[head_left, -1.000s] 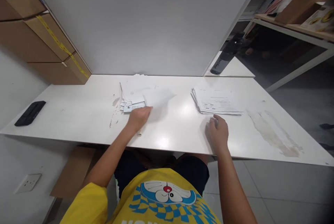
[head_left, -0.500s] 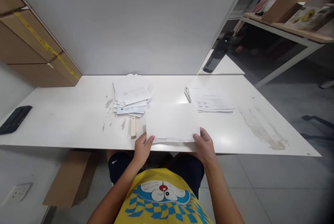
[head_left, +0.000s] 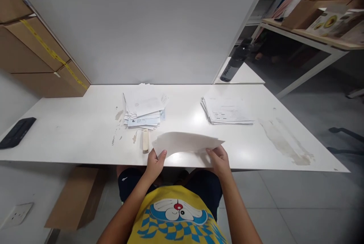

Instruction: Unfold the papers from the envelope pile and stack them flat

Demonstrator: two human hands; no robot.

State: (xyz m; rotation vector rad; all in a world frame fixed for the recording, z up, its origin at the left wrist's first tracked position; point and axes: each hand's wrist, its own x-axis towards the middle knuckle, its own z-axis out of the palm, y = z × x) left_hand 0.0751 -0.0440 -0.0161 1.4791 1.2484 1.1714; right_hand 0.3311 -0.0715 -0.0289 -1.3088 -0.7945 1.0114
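Observation:
Both my hands hold one white sheet of paper (head_left: 186,141) just above the near edge of the white table (head_left: 71,134). My left hand (head_left: 156,162) pinches its near left corner and my right hand (head_left: 218,159) pinches its near right corner. The sheet is tilted nearly flat, seen almost edge-on. A small pale wooden stick (head_left: 145,140) lies on the table just left of the sheet. Behind it sits an untidy pile of white papers and envelopes (head_left: 144,107). A neater stack of printed sheets (head_left: 227,110) lies at the right.
A black flat device (head_left: 17,132) lies at the table's far left. Cardboard boxes (head_left: 40,58) stand at the back left and another (head_left: 76,196) sits on the floor. A dark bottle (head_left: 236,60) stands beyond the partition wall. A brown stain (head_left: 284,141) marks the table's right side.
My left hand drew a sheet from the untidy pile and my right hand joined it at the near edge. The sheet, lying flat half a second ago, now tips up toward me.

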